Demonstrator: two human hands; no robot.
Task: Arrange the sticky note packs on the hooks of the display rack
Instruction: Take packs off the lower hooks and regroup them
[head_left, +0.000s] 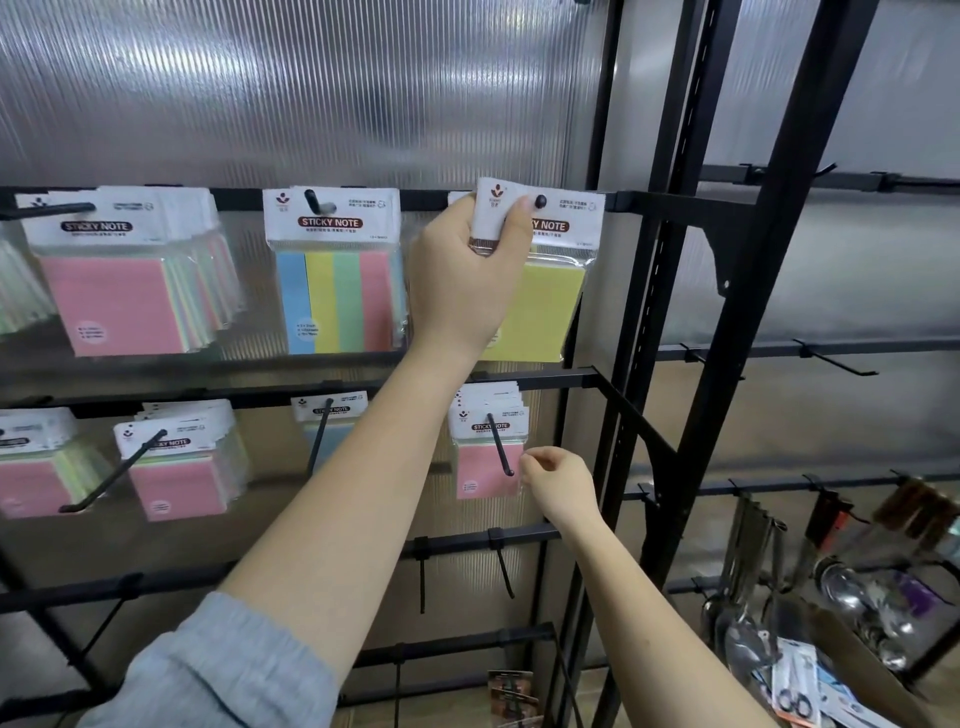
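Item 1, nearest: my grey sleeve (218, 670) at lower left, the left forearm reaching up from it.

Item 2: my right hand (558, 483), low on the rack, fingers curled and pinching the clear right edge of the pink sticky note pack (488, 462). That pack hangs at the front of a small stack on the second-row hook (501, 444).

Item 3: my left hand (467, 265), raised to the top row, thumb and fingers gripping the white header card of the yellow sticky note pack (550, 306). The header is bent forward at its left corner; the pack's hole sits at the tip of the top-row hook (541, 200). I cannot tell whether it is fully threaded on.

Item 4: four-colour strip pack (332, 270), hanging on the hook just left of my left hand.

Item 5: stack of pink-fronted packs (124, 280), top row, far left.

Item 6: second row, left: two further stacks of pink packs (176, 462), and a blue pack partly hidden behind my forearm.

Item 7: black display rack (685, 312), crossbars and uprights, bare hooks on the lower bars.

Item 8: metal utensils (841, 587) hanging at lower right, on the neighbouring section.

Item 9, farthest: ribbed translucent panel (311, 88) behind the rack.
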